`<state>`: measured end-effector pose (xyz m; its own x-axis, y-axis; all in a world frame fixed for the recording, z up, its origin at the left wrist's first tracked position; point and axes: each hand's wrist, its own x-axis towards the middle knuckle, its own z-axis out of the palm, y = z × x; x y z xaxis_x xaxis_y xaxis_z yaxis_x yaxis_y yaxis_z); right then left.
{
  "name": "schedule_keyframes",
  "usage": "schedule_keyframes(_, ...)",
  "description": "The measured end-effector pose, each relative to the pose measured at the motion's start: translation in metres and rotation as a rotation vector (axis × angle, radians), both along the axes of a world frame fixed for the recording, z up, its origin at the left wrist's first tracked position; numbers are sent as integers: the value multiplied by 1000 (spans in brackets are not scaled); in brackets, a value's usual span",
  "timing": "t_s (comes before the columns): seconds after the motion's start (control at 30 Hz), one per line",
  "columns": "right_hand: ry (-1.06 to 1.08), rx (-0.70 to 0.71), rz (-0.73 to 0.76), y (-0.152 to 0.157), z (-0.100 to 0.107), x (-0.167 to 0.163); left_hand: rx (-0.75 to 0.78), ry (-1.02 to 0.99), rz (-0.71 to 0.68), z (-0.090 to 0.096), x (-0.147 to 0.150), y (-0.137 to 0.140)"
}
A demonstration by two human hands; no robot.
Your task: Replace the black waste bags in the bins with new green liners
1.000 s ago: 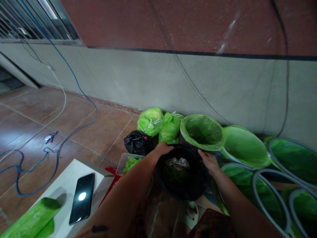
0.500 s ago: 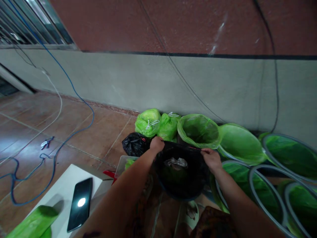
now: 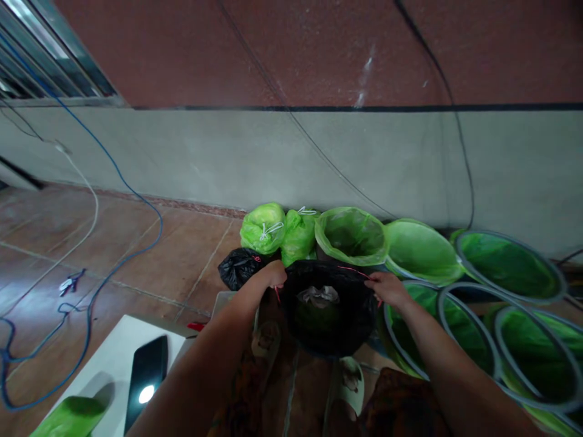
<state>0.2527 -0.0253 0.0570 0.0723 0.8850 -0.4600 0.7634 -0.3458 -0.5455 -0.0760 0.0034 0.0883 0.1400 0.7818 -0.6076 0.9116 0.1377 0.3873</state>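
A black garbage bag [image 3: 364, 309] lines a bin between my feet, its mouth gaping upward. Something crumpled and whitish [image 3: 321, 296] lies inside. My left hand [image 3: 274, 276] is closed at the bag's left side on a loop of its red drawstring [image 3: 353, 270]. At the right side my right hand [image 3: 387, 287] pinches the same drawstring, which stretches taut from the back of the rim. Just left of the bag, a tied black bag [image 3: 237, 268] sits on the floor, with a tied green bag [image 3: 263, 227] and a second green bag [image 3: 297, 238] behind it.
Green-lined bins [image 3: 353, 233] stand along the wall, and several rimmed bins [image 3: 510, 264] crowd the right. A white box [image 3: 109, 358] at lower left carries a phone [image 3: 146, 373]. A blue cable [image 3: 157, 233] and keys [image 3: 71, 282] lie on the floor.
Both hands have gone from the bag's rim to its red drawstring, now drawn out at both sides. The bag's mouth looks slightly gathered. The view has shifted a little to the right.
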Motion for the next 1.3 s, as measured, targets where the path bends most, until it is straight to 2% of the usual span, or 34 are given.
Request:
schedule_keyframes(0.17, -2, -147, 35, -15, 6, 1, -76, 172, -161, 13, -1, -3)
schedule_keyframes(0.27, -34, -249, 49, -20, 7, 1, -63, 220, -236, 19, 1, -7)
schedule_keyframes(0.37, -43, -225, 53, -18, 16, 4, 34, 221, -281, 34, 4, -9)
schedule_keyframes(0.43, -47, -160, 72, -14, 29, 6, 136, 172, -276, 49, 7, -9)
schedule_keyframes(0.53, -91, 47, 96, -12, 57, 3, 266, -125, -201, 74, 13, -12)
schedule_keyframes(0.63, -13, 296, 56, -20, 80, -11, 255, -595, -113, 92, 22, -20)
schedule_keyframes(0.7, 89, 406, 33, -27, 90, -25, 212, -852, -57, 99, 30, -26)
schedule_keyframes(0.8, 310, 494, -39, -32, 100, -48, 180, -1091, 22, 100, 42, -32)
schedule_keyframes(0.9, 677, 414, -177, -32, 109, -67, 162, -1200, 94, 97, 51, -32)
schedule_keyframes(1.0, 900, 222, -168, -31, 115, -80, 137, -1205, 179, 94, 57, -28)
schedule_keyframes(1.07, 909, 148, -90, -31, 114, -89, 161, -1148, 204, 93, 60, -27)
schedule_keyframes(1.23, 760, 78, 137, -30, 106, -112, 261, -1080, 58, 87, 70, -27)
schedule_keyframes(1.3, 707, 62, 200, -30, 104, -116, 302, -1108, 97, 83, 72, -25)
